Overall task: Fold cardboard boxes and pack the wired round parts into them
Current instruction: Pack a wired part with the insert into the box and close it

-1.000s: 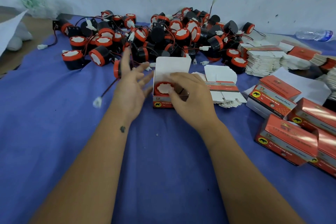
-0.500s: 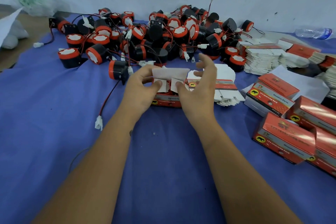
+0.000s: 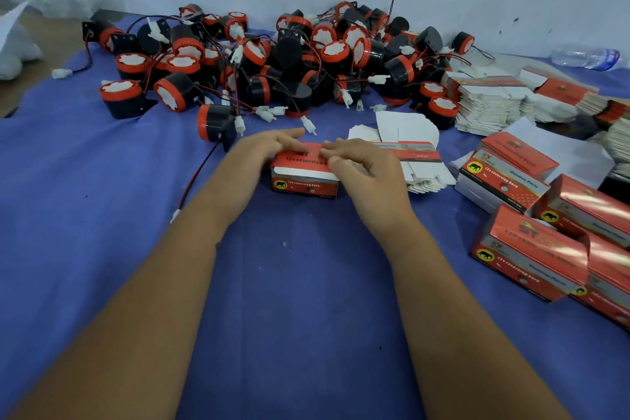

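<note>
Box [image 3: 305, 177] now lidded under my flat left hand [image 3: 262, 160] and right hand [image 3: 361, 169]; horn pile [image 3: 289, 58] behind, flat blanks [image 3: 416, 160] beside, lid was up before.

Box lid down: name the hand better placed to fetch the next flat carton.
Right. The right hand lies beside the flat cartons, which touch the box on that side; the left hand is across the box, nearer the loose horns.
</note>
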`<action>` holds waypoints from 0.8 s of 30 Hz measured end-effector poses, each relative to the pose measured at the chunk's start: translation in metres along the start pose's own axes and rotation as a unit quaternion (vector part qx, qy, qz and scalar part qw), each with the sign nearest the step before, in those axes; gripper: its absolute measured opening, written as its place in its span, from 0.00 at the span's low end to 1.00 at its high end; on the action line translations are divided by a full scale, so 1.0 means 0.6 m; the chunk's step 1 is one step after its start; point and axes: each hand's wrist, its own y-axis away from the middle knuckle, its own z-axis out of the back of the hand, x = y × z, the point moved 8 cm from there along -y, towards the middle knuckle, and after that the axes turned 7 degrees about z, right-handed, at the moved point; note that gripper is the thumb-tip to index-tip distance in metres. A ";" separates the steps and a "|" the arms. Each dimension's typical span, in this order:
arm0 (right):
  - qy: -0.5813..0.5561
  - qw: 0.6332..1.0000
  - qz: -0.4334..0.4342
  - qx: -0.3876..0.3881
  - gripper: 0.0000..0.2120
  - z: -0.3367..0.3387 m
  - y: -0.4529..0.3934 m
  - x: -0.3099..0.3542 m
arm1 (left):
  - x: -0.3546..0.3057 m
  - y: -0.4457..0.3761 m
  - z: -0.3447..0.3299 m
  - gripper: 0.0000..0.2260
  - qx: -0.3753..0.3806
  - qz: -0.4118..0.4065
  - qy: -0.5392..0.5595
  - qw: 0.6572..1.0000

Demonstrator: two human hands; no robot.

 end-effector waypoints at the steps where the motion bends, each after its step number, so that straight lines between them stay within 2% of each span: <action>1: 0.026 0.999 0.017 0.011 0.09 -0.002 0.001 0.003 | -0.004 0.005 0.000 0.09 -0.017 -0.037 -0.057 0.998; 3: 0.054 0.997 0.044 0.026 0.08 -0.004 0.002 0.007 | -0.008 0.015 0.003 0.12 -0.052 -0.094 -0.159 0.981; 4: 0.057 0.997 0.045 0.034 0.09 -0.005 0.002 0.007 | -0.007 0.019 0.009 0.12 -0.064 -0.102 -0.174 0.977; 9: 0.069 0.995 0.030 0.059 0.16 -0.010 0.001 0.003 | -0.003 0.022 0.041 0.10 -0.085 -0.070 -0.109 0.988; 14: 0.089 0.993 0.046 0.059 0.17 -0.009 0.000 0.003 | 0.003 0.027 0.031 0.18 0.005 -0.035 -0.099 0.994; 16: 0.110 0.990 0.063 0.059 0.18 -0.010 0.000 0.006 | -0.001 0.030 0.031 0.20 0.018 -0.041 -0.114 0.993; 20: 0.157 0.982 0.091 0.047 0.19 -0.010 0.001 0.012 | -0.010 0.031 0.035 0.19 -0.010 -0.066 -0.155 0.986; 24: 0.171 0.978 0.119 0.019 0.15 -0.005 -0.002 0.022 | -0.011 0.030 0.036 0.17 -0.039 -0.086 -0.163 0.982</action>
